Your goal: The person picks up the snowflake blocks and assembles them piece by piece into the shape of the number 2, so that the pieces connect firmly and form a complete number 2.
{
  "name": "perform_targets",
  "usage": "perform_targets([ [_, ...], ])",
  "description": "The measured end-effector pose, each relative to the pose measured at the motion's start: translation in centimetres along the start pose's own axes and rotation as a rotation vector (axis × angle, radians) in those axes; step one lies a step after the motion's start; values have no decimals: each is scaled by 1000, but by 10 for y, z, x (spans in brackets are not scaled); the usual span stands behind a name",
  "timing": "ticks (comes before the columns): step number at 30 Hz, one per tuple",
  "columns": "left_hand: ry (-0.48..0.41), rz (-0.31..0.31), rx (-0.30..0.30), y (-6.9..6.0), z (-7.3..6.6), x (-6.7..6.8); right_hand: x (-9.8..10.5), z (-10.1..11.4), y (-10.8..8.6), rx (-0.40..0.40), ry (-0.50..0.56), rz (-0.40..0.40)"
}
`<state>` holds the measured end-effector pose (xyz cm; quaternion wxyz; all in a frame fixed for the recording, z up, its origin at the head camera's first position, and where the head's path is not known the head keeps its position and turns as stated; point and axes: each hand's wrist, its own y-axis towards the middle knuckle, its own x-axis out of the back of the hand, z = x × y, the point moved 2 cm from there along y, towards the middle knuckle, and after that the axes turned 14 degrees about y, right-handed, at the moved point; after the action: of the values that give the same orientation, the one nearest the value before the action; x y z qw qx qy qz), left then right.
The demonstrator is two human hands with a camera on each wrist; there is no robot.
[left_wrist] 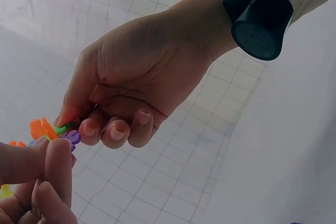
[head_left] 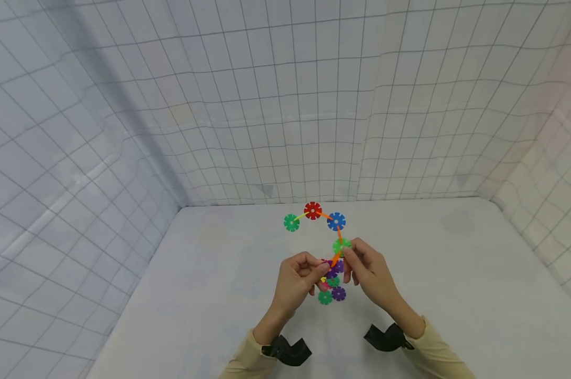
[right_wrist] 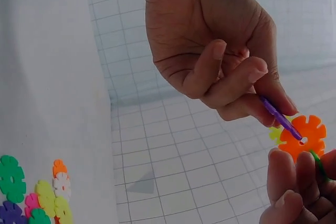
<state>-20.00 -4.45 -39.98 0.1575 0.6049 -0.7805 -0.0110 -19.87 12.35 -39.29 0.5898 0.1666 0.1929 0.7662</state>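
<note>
A chain of snowflake discs joined at their slots runs between and beyond the hands. My left hand [head_left: 294,281] pinches a purple snowflake disc [right_wrist: 278,116] between thumb and forefinger. With thumb and fingers, my right hand [head_left: 372,271] pinches a light green disc [head_left: 341,246]. An orange disc [right_wrist: 310,132] joins these two. From the green disc the chain curves away through another orange disc, a blue disc [head_left: 336,221], an orange one, a red disc [head_left: 312,210], a yellow one and an end green disc [head_left: 291,222].
Loose discs of several colours, among them a green disc [head_left: 325,298] and a purple one [head_left: 339,293], lie on the white table [head_left: 209,295] below the hands. A white grid-patterned sheet [head_left: 285,116] surrounds the back and sides. Both wrists wear black cameras.
</note>
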Motion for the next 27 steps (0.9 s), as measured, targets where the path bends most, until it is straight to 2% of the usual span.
perform_targets([
  [3, 15, -7, -8, 1, 1, 0, 3, -2, 1, -30, 18, 22],
  [9, 49, -74, -36, 1, 3, 2, 14, -28, 1, -145, 76, 65],
  [16, 39, -142, -84, 1, 2, 4, 17, -38, 1, -260, 85, 190],
  [21, 31, -165, -100, 1, 1, 4, 11, -37, 0, -247, 99, 267],
  [27, 12, -153, -109, 1, 4, 1, 10, -37, -2, -206, 105, 253],
])
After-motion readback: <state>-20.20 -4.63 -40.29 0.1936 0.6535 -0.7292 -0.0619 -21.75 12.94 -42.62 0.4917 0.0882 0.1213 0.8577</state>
